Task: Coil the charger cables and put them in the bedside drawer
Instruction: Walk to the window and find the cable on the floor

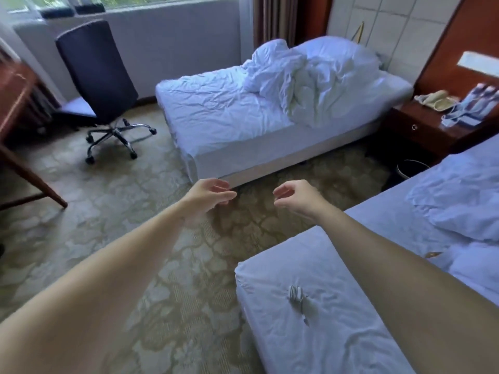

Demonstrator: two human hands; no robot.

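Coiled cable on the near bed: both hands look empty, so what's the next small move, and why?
Probably bring the right hand back down to the coiled cable and pick it up. It lies bundled on the near bed, both hands hover empty over the carpet, and the nightstand drawer looks shut, so the left hand stays free to open it.

We see soft daylight from the window [140, 1], casting a bluish tint on the far bed [229, 109] beneath it. Straight lines bow toward the edges, and the whole frame is slightly blurred.
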